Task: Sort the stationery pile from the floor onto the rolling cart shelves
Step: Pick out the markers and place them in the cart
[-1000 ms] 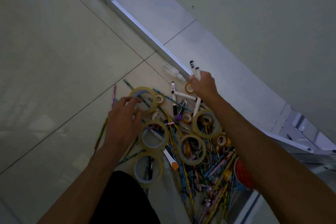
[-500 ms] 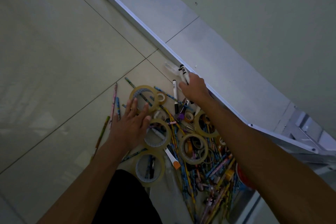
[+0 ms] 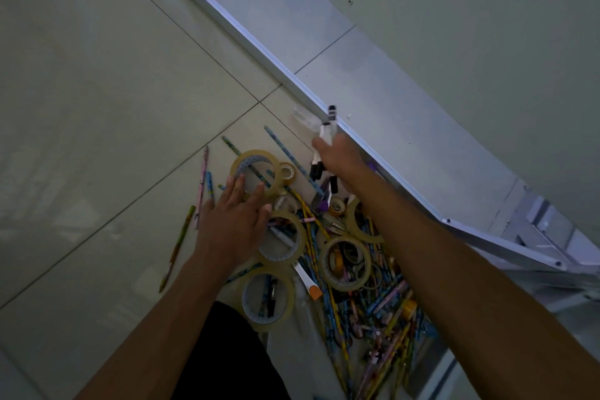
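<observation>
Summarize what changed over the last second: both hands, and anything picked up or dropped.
The left hand went from curled over the pile to flat, fingers spread, reaching onto the top tape roll. The right hand kept its grip on the white markers and shifted up-left along the cart's white frame rail; whether it gathered more is unclear. Nothing was let go. The other tape rolls and pencils lie as before.

Both forearms (image 3: 454,269) are bare with no sleeves showing, and a black garment (image 3: 224,357) covers the leg below.
</observation>
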